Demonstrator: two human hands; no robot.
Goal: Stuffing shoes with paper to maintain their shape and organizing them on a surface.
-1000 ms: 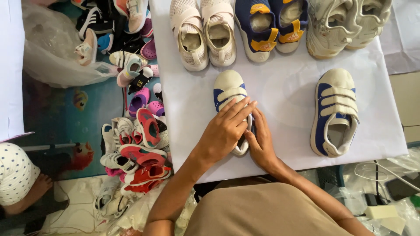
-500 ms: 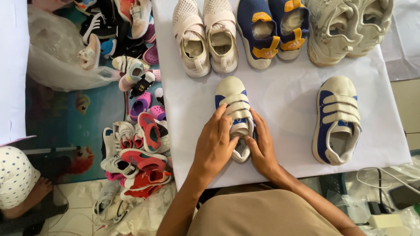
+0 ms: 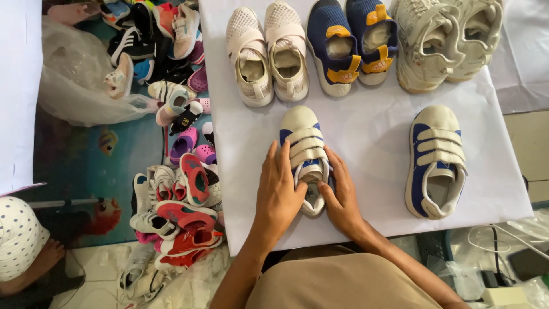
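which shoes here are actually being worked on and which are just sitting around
In hand:
- left hand and right hand on the near strap shoe
- its matching shoe alongside

Lying about:
- beige pair
- navy pair
- chunky cream pair
- floor shoe heap
- plastic bag

On the tabletop (image 3: 372, 129) stand eight shoes: two cream-and-blue strap sneakers (image 3: 305, 143) (image 3: 436, 160), two beige mesh shoes (image 3: 249, 54) (image 3: 287, 48), two navy-and-yellow shoes (image 3: 331, 48) (image 3: 372, 40), two cream chunky sneakers (image 3: 426, 46) (image 3: 477, 34).
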